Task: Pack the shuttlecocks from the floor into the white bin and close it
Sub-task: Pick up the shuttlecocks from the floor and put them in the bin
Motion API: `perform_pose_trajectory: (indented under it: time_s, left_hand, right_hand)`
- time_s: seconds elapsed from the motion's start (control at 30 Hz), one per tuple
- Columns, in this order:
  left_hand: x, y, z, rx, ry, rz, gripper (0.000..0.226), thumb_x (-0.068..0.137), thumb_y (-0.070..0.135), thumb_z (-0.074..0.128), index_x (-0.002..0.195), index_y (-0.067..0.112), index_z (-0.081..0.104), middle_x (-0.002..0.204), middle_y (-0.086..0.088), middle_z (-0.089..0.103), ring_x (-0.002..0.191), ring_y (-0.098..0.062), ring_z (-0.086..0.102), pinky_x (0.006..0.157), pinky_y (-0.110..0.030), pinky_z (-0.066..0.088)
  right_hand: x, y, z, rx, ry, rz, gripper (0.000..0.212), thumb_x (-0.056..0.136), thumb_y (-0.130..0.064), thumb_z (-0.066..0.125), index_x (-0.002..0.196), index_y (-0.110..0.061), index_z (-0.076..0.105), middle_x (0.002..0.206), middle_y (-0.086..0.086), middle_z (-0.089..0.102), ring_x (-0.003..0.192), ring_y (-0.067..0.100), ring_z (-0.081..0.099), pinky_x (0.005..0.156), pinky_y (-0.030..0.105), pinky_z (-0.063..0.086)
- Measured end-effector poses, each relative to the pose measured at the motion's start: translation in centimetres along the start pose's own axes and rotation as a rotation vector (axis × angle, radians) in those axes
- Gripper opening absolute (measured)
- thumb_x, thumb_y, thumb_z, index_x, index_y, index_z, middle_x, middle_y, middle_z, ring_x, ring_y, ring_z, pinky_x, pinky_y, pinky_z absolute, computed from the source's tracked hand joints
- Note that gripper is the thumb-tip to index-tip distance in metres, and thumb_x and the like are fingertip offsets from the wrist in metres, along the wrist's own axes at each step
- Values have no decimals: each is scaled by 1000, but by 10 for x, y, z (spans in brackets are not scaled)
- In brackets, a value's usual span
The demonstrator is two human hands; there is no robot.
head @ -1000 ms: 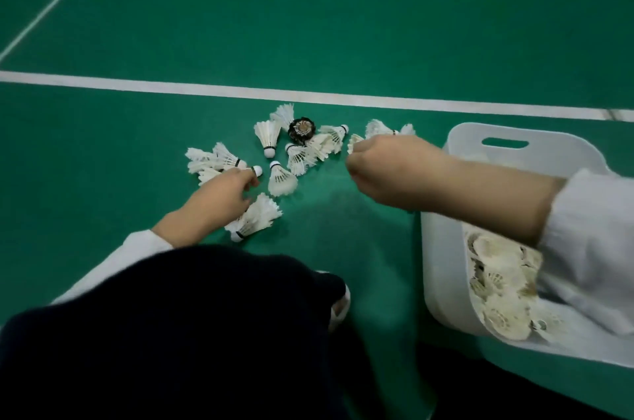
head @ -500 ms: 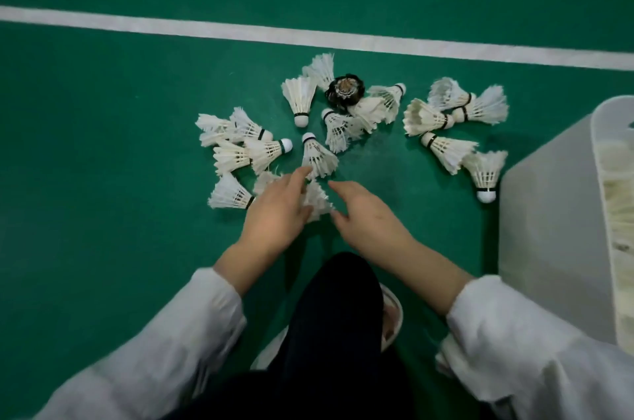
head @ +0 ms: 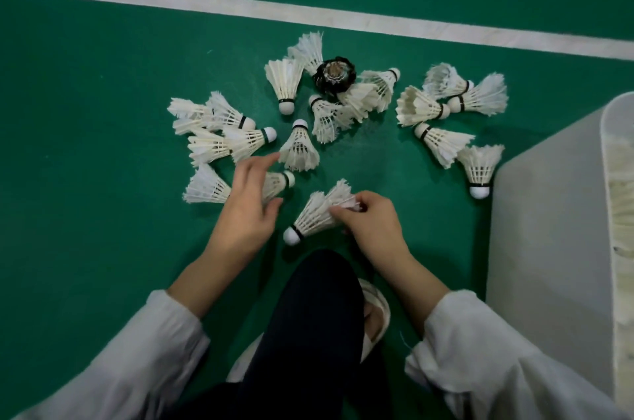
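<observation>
One shuttlecock (head: 317,213) pinched by right grip (head: 372,224).

A white line (head: 308,16) runs across the green court (head: 85,248), far side. Near the bottom edge a dark trouser leg (head: 308,333) overlaps a pale slipper (head: 372,294), a white sleeve (head: 137,351) on either side

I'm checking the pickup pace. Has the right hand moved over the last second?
Yes. The right hand was to the right of the black shuttlecock. It is now nearer the person, pinching a white shuttlecock.
</observation>
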State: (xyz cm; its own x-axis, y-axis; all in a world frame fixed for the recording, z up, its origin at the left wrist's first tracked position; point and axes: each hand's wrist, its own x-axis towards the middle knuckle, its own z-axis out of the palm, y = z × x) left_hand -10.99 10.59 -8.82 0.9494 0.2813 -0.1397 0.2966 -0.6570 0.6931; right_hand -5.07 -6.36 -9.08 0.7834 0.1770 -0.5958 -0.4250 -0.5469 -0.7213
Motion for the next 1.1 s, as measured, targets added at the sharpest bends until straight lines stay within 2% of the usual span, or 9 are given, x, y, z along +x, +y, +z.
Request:
perform_pose_trajectory:
  time_s: [0.1, 0.23, 0.33, 0.4, 0.5, 0.7, 0.83, 0.97, 1.1]
  left_hand:
    - [-3, 0, 0, -53, 44, -6, 51, 88, 0, 50, 133, 21, 38, 123, 4, 44, 75, 5, 45, 78, -20, 39]
    - [0, 17, -3, -189, 42, -25, 42, 83, -6, 39, 112, 20, 53, 101, 5, 61, 53, -4, 45, 52, -17, 37]
    - [10, 29, -1, -95, -72, 21, 31, 87, 7, 46, 112, 22, 56, 105, 7, 61, 68, 8, 50, 64, -11, 40]
    - [16, 34, 3, 45, -250, 105, 39, 92, 28, 49, 130, 28, 44, 126, 9, 50, 93, 0, 55, 81, -27, 47]
    - [21, 38, 12, 197, -409, 144, 53, 92, 36, 49, 141, 31, 30, 139, 9, 38, 111, -14, 53, 84, -36, 47]
    - [17, 25, 23, 241, -331, 44, 37, 89, 35, 56, 118, 14, 49, 117, -1, 48, 97, -20, 54, 77, -36, 44]
    - [12, 17, 23, 270, -299, -4, 25, 92, 31, 51, 101, 8, 52, 99, -5, 48, 85, -25, 52, 67, -32, 34]
    - [13, 26, 10, 212, -221, 50, 21, 90, 31, 54, 83, 12, 54, 82, 1, 47, 73, -19, 49, 63, -32, 33]
    - [27, 62, -8, 226, -164, 246, 15, 88, 26, 60, 86, 12, 62, 85, -4, 62, 74, -23, 55, 63, -31, 34]
  right_hand:
    - [2, -1, -5, 72, 43, 35, 21, 77, -20, 72, 67, -12, 55, 60, 3, 57, 59, 21, 55, 59, 38, 49]
    - [3, -3, -12, 83, 43, 10, 29, 77, -22, 73, 64, -14, 49, 57, 1, 48, 55, 18, 45, 54, 30, 39]
    - [3, -6, -17, 63, 35, -27, 28, 76, -22, 74, 66, -13, 49, 58, 2, 48, 55, 16, 42, 53, 28, 36]
    - [5, -8, -19, 53, 20, -52, 25, 75, -20, 74, 69, -11, 52, 60, 3, 51, 56, 15, 44, 55, 28, 37]
    - [6, -12, -18, 35, -3, -84, 23, 74, -16, 74, 67, -11, 53, 59, 0, 54, 54, 11, 45, 52, 23, 38]
    - [11, -10, -17, 144, 35, -71, 26, 77, -18, 73, 69, -7, 51, 57, 4, 44, 57, 16, 37, 53, 27, 31]
    - [12, -10, -22, 180, 61, -56, 24, 81, -20, 69, 66, -9, 53, 59, 7, 51, 58, 18, 46, 60, 31, 40]
    - [12, -42, -66, -50, -12, -215, 18, 85, -23, 64, 78, -7, 62, 68, 8, 58, 65, 21, 53, 74, 47, 54]
    - [-17, -117, -147, -315, -48, -436, 19, 87, -25, 62, 88, -6, 67, 70, 5, 62, 61, 12, 55, 59, 30, 51]
